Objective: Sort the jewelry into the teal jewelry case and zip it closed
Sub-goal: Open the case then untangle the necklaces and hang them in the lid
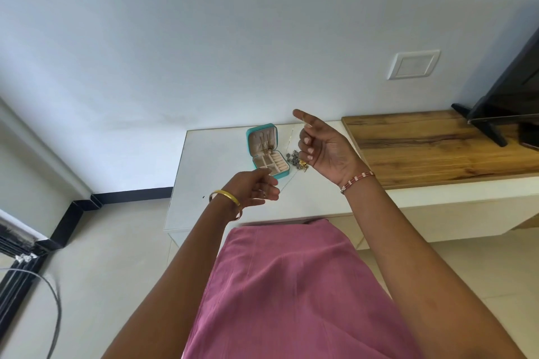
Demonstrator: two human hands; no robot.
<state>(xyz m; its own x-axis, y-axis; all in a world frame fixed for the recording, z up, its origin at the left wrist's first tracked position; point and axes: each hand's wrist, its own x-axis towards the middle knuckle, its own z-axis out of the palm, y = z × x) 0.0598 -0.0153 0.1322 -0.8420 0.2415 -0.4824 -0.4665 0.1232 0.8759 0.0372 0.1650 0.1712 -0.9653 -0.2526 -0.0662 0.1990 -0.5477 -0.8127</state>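
Teal jewelry case [260,127] open on a white table [210,154], lid propped upright at the far side, tray of small compartments toward the person. Just beyond and below the left hand [256,186]; below and to the left of the right hand [323,148]. Some gold pieces apparently hung in the lid already; too small to say which.

Loose jewelry pile [296,159] heaped just under the right palm, touching or nearly touching the case's right edge.

Both hands raised above the table, each narrowed to a pinch. Between them, what looks like a fine chain [289,141]: upper end nipped between right thumb and forefinger, lower end seemingly caught in the curled left fingertips. Barely visible against the table, so clasp and pendant not made out.

Long axis of the chain slanting from the upper pinch down and leftward to the lower one, crossing beside the case's right edge. Long axis of the case running away from the person, hinge at the far end.

Likely handling: almost weightless, limp, quick to knot and to slide out of a slack pinch. Best held at both ends, kept lightly taut, then lowered one end first onto the lid's hooks or into a compartment. Case itself light and rigid; probably to be steadied by its side wall once zipping starts.
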